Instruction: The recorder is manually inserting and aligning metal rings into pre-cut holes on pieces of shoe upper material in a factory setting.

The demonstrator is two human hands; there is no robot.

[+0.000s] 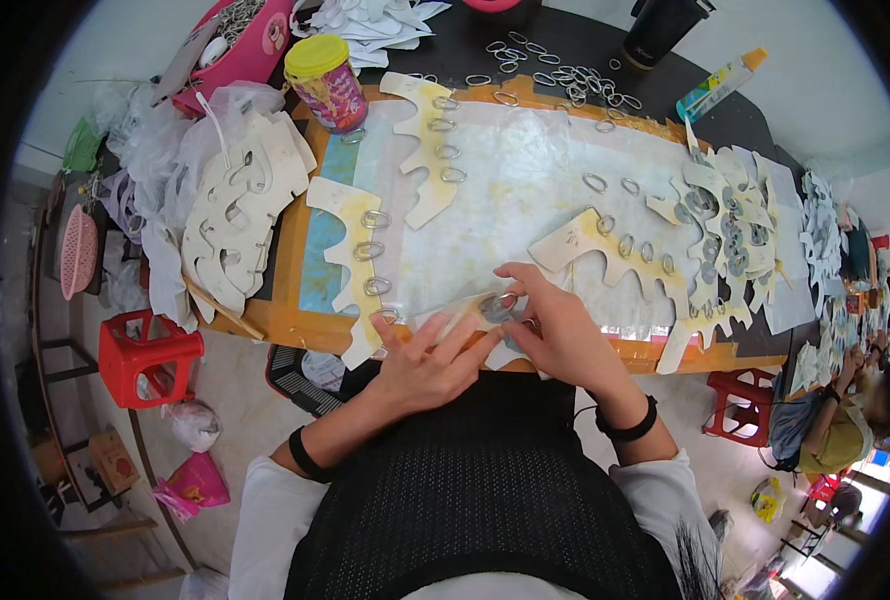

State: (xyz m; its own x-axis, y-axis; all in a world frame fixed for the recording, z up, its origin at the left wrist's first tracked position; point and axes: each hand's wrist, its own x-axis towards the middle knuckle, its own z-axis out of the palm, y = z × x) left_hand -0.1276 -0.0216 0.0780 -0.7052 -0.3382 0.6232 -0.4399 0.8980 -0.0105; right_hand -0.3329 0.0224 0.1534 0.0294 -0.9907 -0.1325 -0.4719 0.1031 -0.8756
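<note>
In front of me lies a cream cut-out piece [453, 313] with a grey tab [498, 309] and an oval metal ring [508, 300]. My left hand [427, 368] rests flat over the near part of this piece, its fingers stretched and spread. My right hand [563, 328] is curled at the ring, thumb and forefinger on either side of it; its other fingers are partly hidden. Similar scalloped pieces with yellowish glue and rings lie around: one to the left [341, 212], one farther back [405, 92], and one to the right [577, 240].
Loose metal rings [590, 82] are scattered at the back. A tub with a yellow lid [327, 88] stands back left, beside stacked cream pieces [240, 215]. More pieces with grey discs [730, 225] pile up at right, near a glue bottle [722, 86]. A red stool [150, 358] stands left.
</note>
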